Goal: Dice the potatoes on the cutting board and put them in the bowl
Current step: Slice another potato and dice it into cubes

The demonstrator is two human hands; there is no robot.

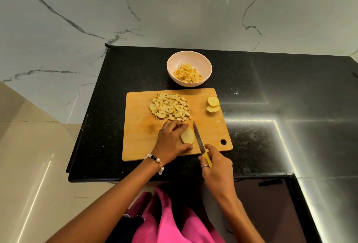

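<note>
Left hand (pixel 171 142) on the board (pixel 139 145), fingers curled over a potato piece (pixel 187 135), pinning it down. Diced pile (pixel 170 108) just beyond the left fingertips, on the board. Bowl (pixel 207 64) further out past the pile, off the board, dice (pixel 188 73) inside. Knife (pixel 199 139) blade just right of the held piece, tip pointing away, resting on the board. Right hand (pixel 217 167) grips the yellow handle at the board's near edge. Slices (pixel 213 104) stacked well beyond the right hand, by the board's far right corner.
</note>
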